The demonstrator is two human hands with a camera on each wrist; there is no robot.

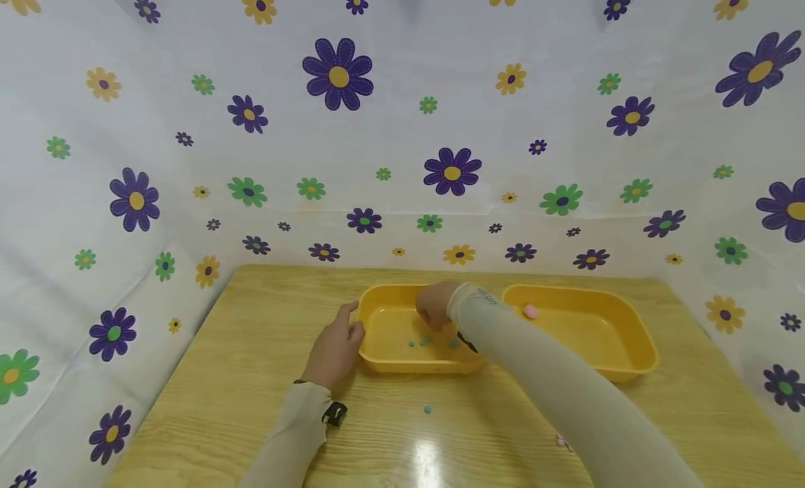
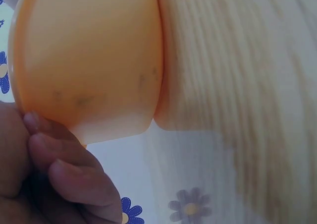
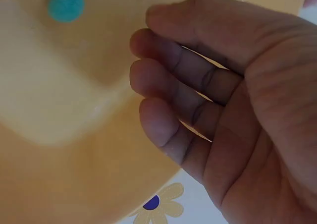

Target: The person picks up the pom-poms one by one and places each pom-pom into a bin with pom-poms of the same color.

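Observation:
My left hand [image 1: 335, 347] grips the left end of a yellow tray [image 1: 402, 367], thumb and fingers at its rim. In the left wrist view, curled fingers [image 2: 74, 179] lie against the tray wall [image 2: 94, 50]. Over the same tray, my right hand [image 1: 437, 305] reaches down inside with loosely bent fingers. Several small turquoise pom-poms [image 1: 411, 343] lie on the tray floor below it. The right wrist view shows one turquoise pom-pom [image 3: 66, 5] apart from the fingertips [image 3: 154, 117], and nothing visible is held between thumb and fingers.
A second yellow tray [image 1: 641, 366] stands to the right, with a pink pom-pom [image 1: 531, 311] in its back left corner. One turquoise pom-pom [image 1: 428, 409] lies on the wooden table [image 1: 251, 362] in front. Small pink pieces [image 1: 562, 441] show beside my right sleeve. Flowered cloth [image 1: 390, 138] surrounds the table.

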